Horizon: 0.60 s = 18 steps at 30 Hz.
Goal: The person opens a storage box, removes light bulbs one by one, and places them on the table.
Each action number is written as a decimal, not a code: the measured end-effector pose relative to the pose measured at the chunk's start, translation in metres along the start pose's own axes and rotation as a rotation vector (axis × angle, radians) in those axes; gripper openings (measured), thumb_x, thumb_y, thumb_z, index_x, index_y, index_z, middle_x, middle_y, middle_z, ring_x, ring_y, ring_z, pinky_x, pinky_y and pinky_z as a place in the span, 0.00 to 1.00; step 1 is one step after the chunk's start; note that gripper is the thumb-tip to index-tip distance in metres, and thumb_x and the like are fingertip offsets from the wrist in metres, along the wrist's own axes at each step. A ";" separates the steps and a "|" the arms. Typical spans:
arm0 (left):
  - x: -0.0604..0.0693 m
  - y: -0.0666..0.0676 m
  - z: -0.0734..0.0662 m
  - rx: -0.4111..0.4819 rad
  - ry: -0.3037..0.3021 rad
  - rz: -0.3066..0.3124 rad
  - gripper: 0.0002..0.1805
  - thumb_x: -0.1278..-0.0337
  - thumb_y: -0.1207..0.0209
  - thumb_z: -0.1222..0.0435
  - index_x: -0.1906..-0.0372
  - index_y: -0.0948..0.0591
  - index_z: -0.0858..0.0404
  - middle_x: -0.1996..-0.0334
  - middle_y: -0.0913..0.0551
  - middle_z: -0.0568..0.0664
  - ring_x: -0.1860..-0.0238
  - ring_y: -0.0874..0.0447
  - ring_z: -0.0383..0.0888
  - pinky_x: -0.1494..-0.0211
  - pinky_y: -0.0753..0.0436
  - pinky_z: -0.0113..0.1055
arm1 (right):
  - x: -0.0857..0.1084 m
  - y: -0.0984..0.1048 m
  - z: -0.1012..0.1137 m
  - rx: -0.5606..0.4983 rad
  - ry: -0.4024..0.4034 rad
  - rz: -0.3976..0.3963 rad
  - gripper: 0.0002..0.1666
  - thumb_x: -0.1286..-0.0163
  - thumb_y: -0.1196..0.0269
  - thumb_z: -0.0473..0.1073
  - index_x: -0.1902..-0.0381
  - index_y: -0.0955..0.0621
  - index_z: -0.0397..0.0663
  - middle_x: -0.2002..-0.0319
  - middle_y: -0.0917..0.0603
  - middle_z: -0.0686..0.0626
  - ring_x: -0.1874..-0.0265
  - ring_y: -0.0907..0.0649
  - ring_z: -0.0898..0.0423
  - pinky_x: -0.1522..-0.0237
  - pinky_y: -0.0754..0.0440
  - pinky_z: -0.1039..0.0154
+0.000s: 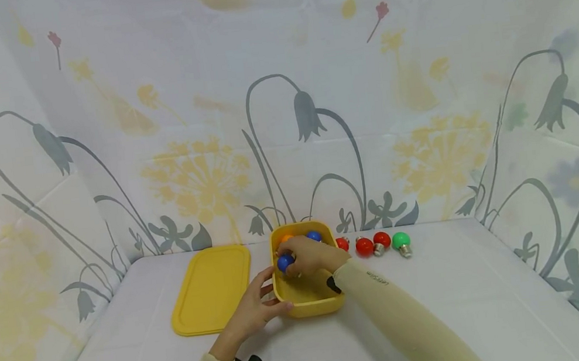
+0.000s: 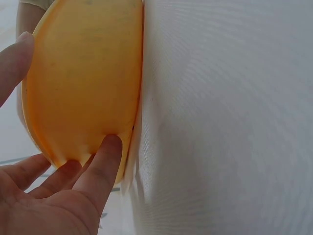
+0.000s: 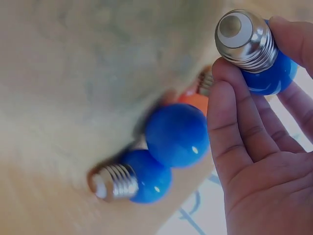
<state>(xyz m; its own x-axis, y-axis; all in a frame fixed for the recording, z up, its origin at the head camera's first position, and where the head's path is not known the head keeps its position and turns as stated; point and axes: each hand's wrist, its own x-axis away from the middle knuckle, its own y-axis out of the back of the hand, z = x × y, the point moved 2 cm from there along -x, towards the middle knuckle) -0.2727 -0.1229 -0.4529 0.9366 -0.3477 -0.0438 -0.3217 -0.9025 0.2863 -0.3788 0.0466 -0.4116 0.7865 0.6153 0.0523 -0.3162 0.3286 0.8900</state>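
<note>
A yellow plastic box [image 1: 310,308] stands on the table before me. My left hand [image 1: 254,309] holds its near left corner, thumb on the near wall and fingers spread along the left side. Inside the box, my right hand [image 1: 309,255] pinches a blue light bulb [image 3: 276,76] between thumb and fingers, its metal screw base tipped up toward the wrist camera. Below it in the right wrist view lie two more blue bulbs [image 3: 177,134], touching each other, and part of an orange bulb [image 3: 194,102]. My right hand and sleeve cover some of the box's inside.
Left of the box lies a flat yellow lid or tray [image 1: 213,291]. On the table right of the box are red bulbs [image 1: 364,247] and a green bulb [image 1: 401,240] in a loose row. Behind the table hangs a flower-patterned cloth [image 1: 287,163].
</note>
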 end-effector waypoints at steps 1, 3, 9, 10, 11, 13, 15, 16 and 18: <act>0.000 0.000 -0.001 0.002 -0.001 0.000 0.50 0.51 0.30 0.59 0.26 0.47 0.58 0.28 0.46 0.59 0.33 0.36 0.59 0.39 0.25 0.46 | 0.001 0.003 0.000 -0.006 0.014 -0.012 0.21 0.41 0.30 0.46 0.49 0.21 0.57 0.57 0.21 0.61 0.61 0.23 0.60 0.48 0.21 0.62; 0.000 0.000 -0.001 0.005 -0.005 -0.001 0.51 0.51 0.30 0.59 0.26 0.48 0.59 0.28 0.46 0.59 0.33 0.36 0.59 0.40 0.25 0.45 | 0.004 0.009 0.001 -0.024 0.036 -0.036 0.20 0.40 0.30 0.46 0.51 0.21 0.57 0.58 0.20 0.60 0.61 0.22 0.60 0.51 0.20 0.63; -0.001 0.001 -0.001 0.014 0.000 0.003 0.51 0.50 0.30 0.61 0.26 0.49 0.62 0.28 0.47 0.60 0.34 0.36 0.60 0.40 0.24 0.45 | 0.020 0.030 0.001 -0.112 0.038 -0.104 0.22 0.39 0.31 0.44 0.47 0.22 0.55 0.54 0.21 0.56 0.59 0.21 0.57 0.54 0.18 0.64; -0.001 0.000 -0.001 0.017 0.003 0.004 0.51 0.49 0.30 0.61 0.26 0.49 0.62 0.28 0.47 0.60 0.34 0.36 0.60 0.40 0.24 0.45 | 0.023 0.034 0.000 -0.128 0.038 -0.119 0.23 0.39 0.31 0.44 0.46 0.22 0.54 0.53 0.21 0.55 0.59 0.21 0.57 0.54 0.18 0.64; -0.001 0.000 -0.001 0.019 0.005 0.005 0.51 0.50 0.30 0.61 0.26 0.49 0.62 0.28 0.47 0.60 0.34 0.36 0.60 0.40 0.24 0.44 | 0.027 0.037 -0.001 -0.142 0.039 -0.132 0.23 0.39 0.31 0.44 0.46 0.23 0.53 0.52 0.22 0.54 0.58 0.21 0.56 0.54 0.18 0.63; -0.001 0.000 0.000 0.017 0.012 0.007 0.51 0.50 0.30 0.61 0.26 0.48 0.62 0.28 0.47 0.60 0.34 0.35 0.60 0.40 0.24 0.44 | 0.034 0.043 -0.002 -0.170 0.029 -0.158 0.24 0.39 0.31 0.43 0.45 0.23 0.51 0.51 0.22 0.53 0.58 0.21 0.55 0.53 0.18 0.62; -0.001 0.000 0.000 0.016 0.017 0.006 0.51 0.51 0.30 0.60 0.26 0.48 0.62 0.28 0.47 0.60 0.34 0.35 0.60 0.40 0.24 0.44 | 0.041 0.049 -0.005 -0.176 0.031 -0.188 0.25 0.39 0.31 0.43 0.45 0.23 0.50 0.51 0.22 0.52 0.59 0.22 0.54 0.54 0.18 0.61; -0.001 0.000 0.000 0.012 0.019 0.006 0.52 0.51 0.30 0.59 0.26 0.48 0.62 0.28 0.46 0.60 0.34 0.35 0.60 0.41 0.24 0.44 | 0.045 0.051 -0.008 -0.169 0.036 -0.203 0.25 0.39 0.31 0.44 0.45 0.23 0.50 0.51 0.21 0.52 0.60 0.22 0.54 0.55 0.18 0.62; -0.001 -0.001 0.000 0.006 0.029 0.004 0.52 0.51 0.29 0.58 0.26 0.48 0.62 0.28 0.46 0.60 0.35 0.34 0.60 0.41 0.24 0.44 | 0.053 0.055 -0.013 -0.179 0.031 -0.223 0.25 0.39 0.31 0.44 0.44 0.24 0.50 0.52 0.22 0.52 0.62 0.22 0.54 0.59 0.18 0.64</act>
<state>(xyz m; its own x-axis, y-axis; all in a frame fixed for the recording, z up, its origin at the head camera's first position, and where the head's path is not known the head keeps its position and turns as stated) -0.2733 -0.1221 -0.4533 0.9390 -0.3437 -0.0147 -0.3261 -0.9028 0.2805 -0.3611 0.1065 -0.3660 0.8311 0.5349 -0.1519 -0.2285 0.5775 0.7837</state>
